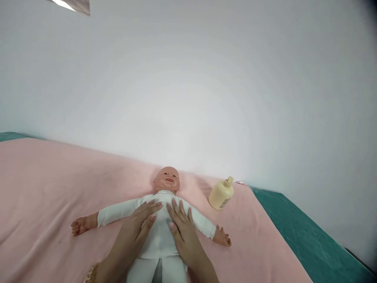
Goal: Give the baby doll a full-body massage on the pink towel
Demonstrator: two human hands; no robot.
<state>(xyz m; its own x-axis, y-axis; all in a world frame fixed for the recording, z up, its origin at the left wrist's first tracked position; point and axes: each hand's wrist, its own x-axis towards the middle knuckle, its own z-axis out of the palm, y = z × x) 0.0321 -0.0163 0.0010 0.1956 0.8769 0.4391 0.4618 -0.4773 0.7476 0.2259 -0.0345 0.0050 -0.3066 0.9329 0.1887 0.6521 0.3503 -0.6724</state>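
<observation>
A baby doll (165,181) in a white suit lies on its back on a pink blanket (44,188), arms spread out to both sides. My left hand (138,222) rests flat on the doll's chest, fingers pointing toward its head. Beside it, my right hand (184,226) also lies flat on the chest, fingers slightly apart. Neither hand grips anything. The doll's legs run out of view at the bottom edge.
A cream pump bottle (221,193) lies tilted on the blanket to the right of the doll's head. A teal sheet (309,243) shows beyond the blanket's right edge. A plain white wall (188,78) stands close behind the bed.
</observation>
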